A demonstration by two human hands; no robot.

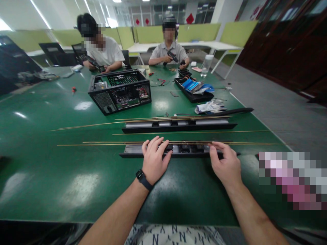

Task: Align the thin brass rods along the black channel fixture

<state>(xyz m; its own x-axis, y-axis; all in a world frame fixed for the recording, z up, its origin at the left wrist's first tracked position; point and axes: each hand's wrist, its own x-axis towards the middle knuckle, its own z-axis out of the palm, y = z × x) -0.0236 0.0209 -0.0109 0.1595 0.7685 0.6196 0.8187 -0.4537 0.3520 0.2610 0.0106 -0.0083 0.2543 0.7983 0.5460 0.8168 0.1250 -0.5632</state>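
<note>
My left hand (156, 160), with a dark watch on the wrist, lies with fingers spread over the near long black channel (133, 149) and the thin golden rods along it. Near that channel's right end, my right hand (227, 165) pinches a thin golden rod (190, 144) between thumb and fingertips. Small black parts sit inside the channel, partly hidden by my left fingers. Just beyond runs a single golden rod (230, 132). Farther back, parallel to it, lies a second black channel (178, 128) with more golden rods (89, 126) along its far side.
An open black computer case (120, 100) stands at the back left of the green table. Back right are a black tray (198, 97) with blue items, gloves (211, 107), a black strip (241, 111) and a clear bottle (206, 66). Two people sit opposite holding dark tools.
</note>
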